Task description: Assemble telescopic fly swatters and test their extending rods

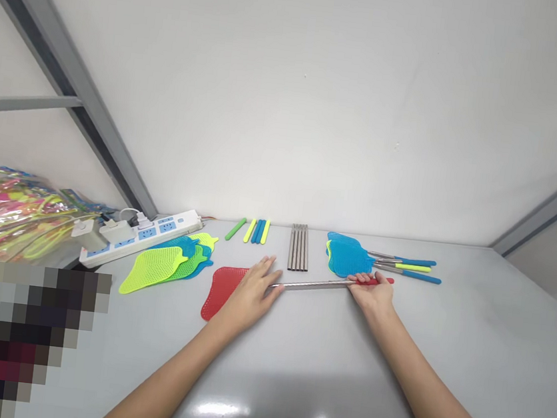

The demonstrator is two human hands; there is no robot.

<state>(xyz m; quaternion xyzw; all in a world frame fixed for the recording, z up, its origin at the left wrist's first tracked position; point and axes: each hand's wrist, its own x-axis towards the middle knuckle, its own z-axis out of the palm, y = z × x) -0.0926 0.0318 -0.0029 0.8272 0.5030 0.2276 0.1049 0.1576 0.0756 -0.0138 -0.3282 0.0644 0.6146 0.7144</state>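
A red fly swatter [223,288] lies across the middle of the table, its metal rod [313,285] running to the right. My left hand [252,293] is over the neck where the red mesh head meets the rod, thumb and fingers on either side of it; the grip itself is partly hidden under the hand. Palm up, my right hand [372,297] has its fingers closed around the red handle [385,281] at the other end. Just behind it are several fly swatters with blue mesh heads [351,256] and blue or yellow handles [416,276].
Loose yellow, green and blue mesh heads [153,268] lie at left, beside a white power strip [142,237] with plugs. Along the back are several coloured handles [258,231] and metal rods [299,248]. Plastic-wrapped bundles [21,213] sit far left. A white wall [320,106] bounds the table [483,353].
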